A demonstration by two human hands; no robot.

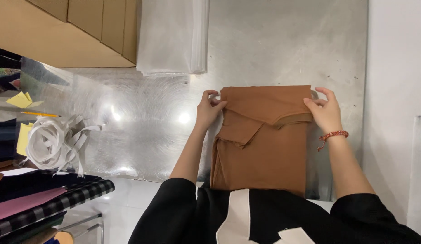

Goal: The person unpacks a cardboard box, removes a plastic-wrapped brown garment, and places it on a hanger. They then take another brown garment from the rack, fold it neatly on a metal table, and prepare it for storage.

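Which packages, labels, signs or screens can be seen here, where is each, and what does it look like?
Cardboard box: top left on the metal table, plain brown, flaps seen edge-on.
Stack of clear plastic bags: top centre, right of the box, flat, whitish and translucent.
Yellow paper slips: far left edge, small, plain.
No signs or screens in view; the brown folded cloth held by the left hand and right hand shows no label.

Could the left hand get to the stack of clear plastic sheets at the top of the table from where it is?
Probably yes. The left hand grips the brown folded fabric, and only bare metal table lies between it and the plastic sheets; it must let go first.
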